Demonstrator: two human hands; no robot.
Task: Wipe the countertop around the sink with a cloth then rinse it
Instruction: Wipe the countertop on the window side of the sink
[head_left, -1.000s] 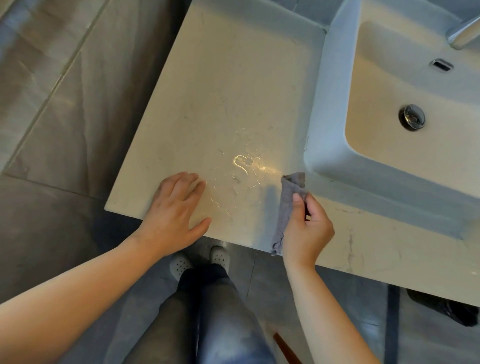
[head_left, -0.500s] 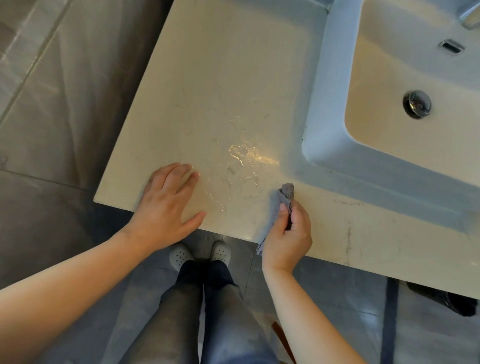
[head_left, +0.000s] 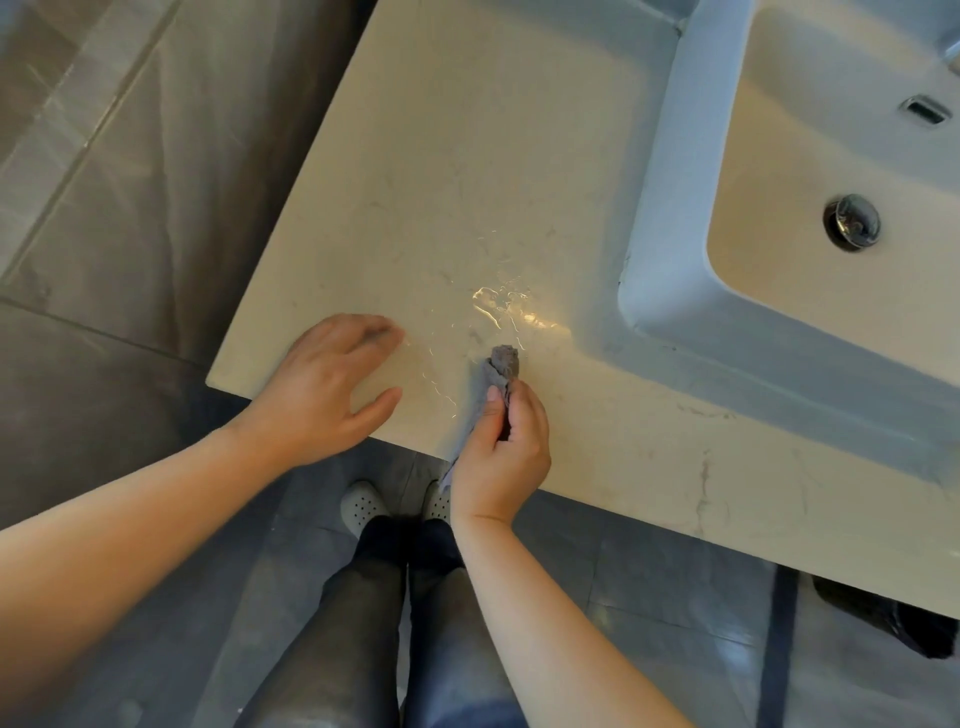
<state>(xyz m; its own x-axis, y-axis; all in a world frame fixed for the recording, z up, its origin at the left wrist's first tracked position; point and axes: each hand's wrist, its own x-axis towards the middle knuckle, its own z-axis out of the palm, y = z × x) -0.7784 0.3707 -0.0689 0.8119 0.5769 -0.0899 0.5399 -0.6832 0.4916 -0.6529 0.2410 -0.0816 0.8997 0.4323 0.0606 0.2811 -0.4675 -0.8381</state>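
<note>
A cream stone countertop (head_left: 467, 171) fills the middle of the head view, with a white rectangular sink (head_left: 670, 218) set on it at the right. My right hand (head_left: 501, 457) grips a bunched grey cloth (head_left: 501, 366) and presses its tip on the counter near the front edge, just below a shiny wet patch (head_left: 506, 306). Part of the cloth hangs past the counter edge under my palm. My left hand (head_left: 332, 387) rests flat on the counter's front left corner, fingers spread and slightly blurred.
The sink's metal drain (head_left: 852, 223) and overflow slot (head_left: 927, 110) show at the right. Grey floor tiles (head_left: 104, 182) lie left of the counter. My legs and light shoes (head_left: 363, 506) stand below the front edge. A dark object (head_left: 893, 618) sits under the counter at right.
My right hand has dragged the cloth left and toward the front edge, away from the sink's corner. My left hand stays on the front left corner, shifting slightly.
</note>
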